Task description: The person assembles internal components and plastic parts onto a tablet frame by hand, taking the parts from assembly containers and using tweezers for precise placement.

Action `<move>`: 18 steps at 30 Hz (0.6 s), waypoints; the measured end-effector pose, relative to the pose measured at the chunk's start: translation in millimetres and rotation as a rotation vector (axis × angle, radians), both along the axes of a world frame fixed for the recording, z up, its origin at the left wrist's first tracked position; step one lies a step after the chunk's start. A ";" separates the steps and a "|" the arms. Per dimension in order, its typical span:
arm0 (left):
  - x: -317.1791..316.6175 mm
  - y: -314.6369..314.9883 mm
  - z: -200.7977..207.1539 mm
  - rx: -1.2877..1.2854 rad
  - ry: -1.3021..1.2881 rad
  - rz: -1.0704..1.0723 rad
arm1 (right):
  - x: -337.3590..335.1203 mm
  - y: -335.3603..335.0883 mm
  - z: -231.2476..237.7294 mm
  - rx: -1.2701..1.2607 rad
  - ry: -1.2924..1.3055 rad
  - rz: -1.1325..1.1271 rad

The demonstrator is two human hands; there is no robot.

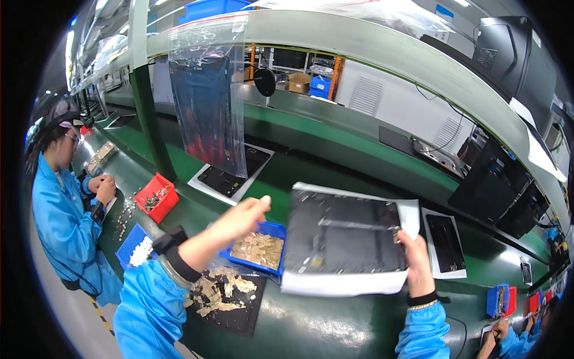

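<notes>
My right hand [417,263] grips the right edge of a flat black device panel [347,239], thumb on top. A white sheet [341,285] lies under the panel and moves as one with it, tilted above the bench. My left hand [242,218] is to the left of the panel, over the far rim of a blue bin [282,232]. Its fingers are drawn together; anything between them is too small to make out. Flat tan pieces [257,249] fill that bin. Nearer me, torn tan scraps [221,293] lie on a dark mat [248,311].
Further left are a red bin [157,200] of small metal parts and a blue bin [128,242] of white pieces. A co-worker [69,203] sits there. A clear plastic bag [209,102] hangs ahead. Other black panels [234,173] lie on white sheets; a shelf beam [335,33] crosses above.
</notes>
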State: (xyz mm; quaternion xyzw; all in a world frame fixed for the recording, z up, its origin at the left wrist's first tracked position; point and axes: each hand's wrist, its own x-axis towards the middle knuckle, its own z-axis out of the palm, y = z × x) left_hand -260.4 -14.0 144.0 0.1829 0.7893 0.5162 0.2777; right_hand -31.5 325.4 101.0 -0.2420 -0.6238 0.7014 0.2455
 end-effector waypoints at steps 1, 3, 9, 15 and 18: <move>-31.6 -15.5 -14.7 -0.131 0.356 -0.007 | -8.0 13.3 3.8 -0.105 0.034 0.033; -84.0 -41.1 -29.6 -0.267 0.410 0.045 | -20.0 51.8 -0.6 -0.124 0.045 0.061; -168.1 -39.0 -82.6 -0.672 0.797 0.064 | -29.4 154.2 -69.6 0.660 -0.383 -0.479; -178.6 -20.2 -135.4 -0.820 1.096 0.041 | -3.1 85.7 -51.0 0.549 -0.308 -0.211; -194.1 -31.2 -149.1 -0.736 1.376 0.082 | 9.4 43.2 -33.4 0.495 -0.269 -0.132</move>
